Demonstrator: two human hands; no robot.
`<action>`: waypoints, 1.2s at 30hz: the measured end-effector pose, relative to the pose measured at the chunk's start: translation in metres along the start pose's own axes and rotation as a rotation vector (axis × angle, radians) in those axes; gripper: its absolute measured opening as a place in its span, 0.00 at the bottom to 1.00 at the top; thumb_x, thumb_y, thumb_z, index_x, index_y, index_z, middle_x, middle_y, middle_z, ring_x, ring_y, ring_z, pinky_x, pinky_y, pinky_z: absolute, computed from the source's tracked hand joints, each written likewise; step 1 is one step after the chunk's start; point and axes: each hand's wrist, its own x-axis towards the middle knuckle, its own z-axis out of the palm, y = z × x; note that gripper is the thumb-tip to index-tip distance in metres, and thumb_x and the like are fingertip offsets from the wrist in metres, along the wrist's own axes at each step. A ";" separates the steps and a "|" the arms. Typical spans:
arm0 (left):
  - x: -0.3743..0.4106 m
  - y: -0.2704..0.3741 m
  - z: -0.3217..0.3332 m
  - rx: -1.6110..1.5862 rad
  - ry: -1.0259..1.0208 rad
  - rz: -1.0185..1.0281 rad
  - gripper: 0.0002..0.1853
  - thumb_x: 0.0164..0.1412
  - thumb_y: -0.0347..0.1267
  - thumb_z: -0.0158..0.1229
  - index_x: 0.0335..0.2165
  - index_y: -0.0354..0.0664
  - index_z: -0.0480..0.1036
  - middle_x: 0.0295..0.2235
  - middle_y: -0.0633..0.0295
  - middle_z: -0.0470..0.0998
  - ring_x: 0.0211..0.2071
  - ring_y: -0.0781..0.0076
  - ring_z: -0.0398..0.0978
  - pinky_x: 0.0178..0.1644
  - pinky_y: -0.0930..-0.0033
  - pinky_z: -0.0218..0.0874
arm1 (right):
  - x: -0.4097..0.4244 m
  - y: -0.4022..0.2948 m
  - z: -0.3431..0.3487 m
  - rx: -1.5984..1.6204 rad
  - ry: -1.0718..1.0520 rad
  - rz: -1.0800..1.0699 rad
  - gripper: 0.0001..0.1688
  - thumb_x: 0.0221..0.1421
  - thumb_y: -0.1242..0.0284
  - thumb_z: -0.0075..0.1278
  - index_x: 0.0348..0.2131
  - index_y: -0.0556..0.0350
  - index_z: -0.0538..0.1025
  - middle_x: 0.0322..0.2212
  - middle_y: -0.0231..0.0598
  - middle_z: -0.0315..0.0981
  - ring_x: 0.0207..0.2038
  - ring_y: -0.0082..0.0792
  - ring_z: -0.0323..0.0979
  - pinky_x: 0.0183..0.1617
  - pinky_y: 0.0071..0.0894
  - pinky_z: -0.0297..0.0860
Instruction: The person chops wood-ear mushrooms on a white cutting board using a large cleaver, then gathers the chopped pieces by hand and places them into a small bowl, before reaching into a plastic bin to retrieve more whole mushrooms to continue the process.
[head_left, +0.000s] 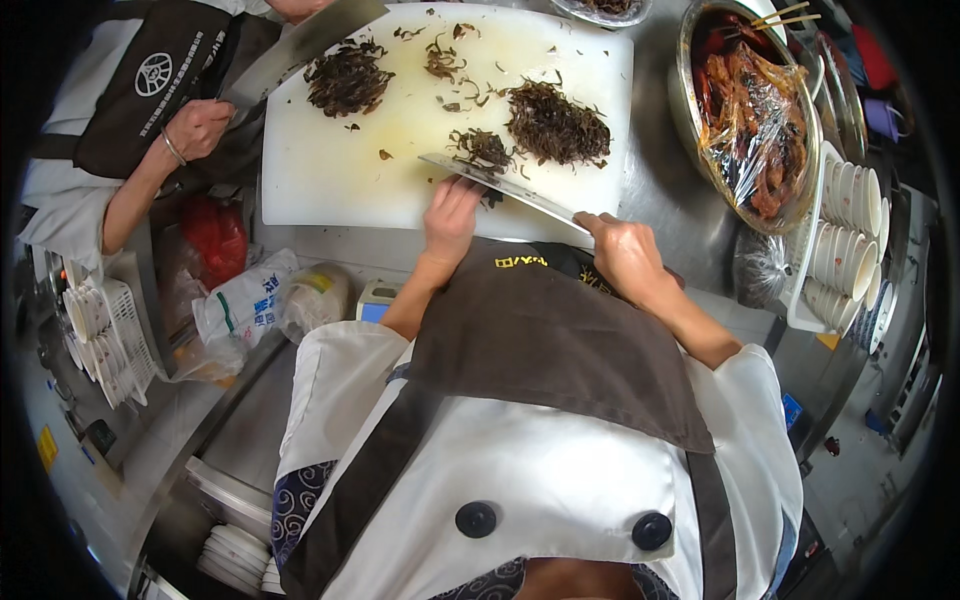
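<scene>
My right hand (634, 255) grips the handle of a broad-bladed kitchen knife (525, 196), seen nearly edge-on above a white cutting board (337, 172). My left hand (452, 217) is bent, with its fingertips against the near side of the blade. Some dark shreds show beside those fingertips, but whether the fingers pinch them is hidden. Just beyond the blade sits a small pile of dark brown shredded food (484, 148), perhaps wood-ear fungus. A larger shredded pile (559, 124) lies to its right, and another pile (349, 79) lies at the board's far left.
On the left, a co-worker's hand (202, 127) is at a large cleaver (300, 52) reaching over the board's corner. A metal basin (686, 105) of reddish food under plastic film stands right. Near it, a white rack (802, 300) holds cups. Plastic bags (247, 300) lie left.
</scene>
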 end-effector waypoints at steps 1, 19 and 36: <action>0.000 -0.001 0.001 -0.005 0.006 -0.006 0.15 0.39 0.18 0.56 0.31 0.40 0.75 0.33 0.59 0.75 0.36 0.58 0.73 0.36 0.65 0.68 | -0.005 -0.002 -0.007 -0.008 -0.007 0.000 0.19 0.38 0.83 0.45 0.36 0.59 0.72 0.23 0.49 0.71 0.24 0.52 0.72 0.28 0.46 0.68; 0.000 0.000 0.000 0.030 0.061 -0.005 0.12 0.40 0.19 0.58 0.29 0.39 0.74 0.30 0.58 0.74 0.34 0.59 0.73 0.33 0.66 0.68 | -0.021 -0.007 -0.018 -0.013 -0.019 0.032 0.20 0.39 0.84 0.44 0.38 0.58 0.73 0.24 0.49 0.73 0.24 0.52 0.72 0.29 0.46 0.68; -0.002 -0.001 -0.003 0.014 0.035 -0.022 0.14 0.40 0.18 0.56 0.30 0.42 0.75 0.31 0.61 0.76 0.33 0.64 0.75 0.34 0.69 0.68 | -0.016 -0.003 -0.011 -0.008 -0.067 0.023 0.21 0.36 0.85 0.46 0.36 0.61 0.73 0.24 0.50 0.72 0.25 0.51 0.72 0.29 0.47 0.67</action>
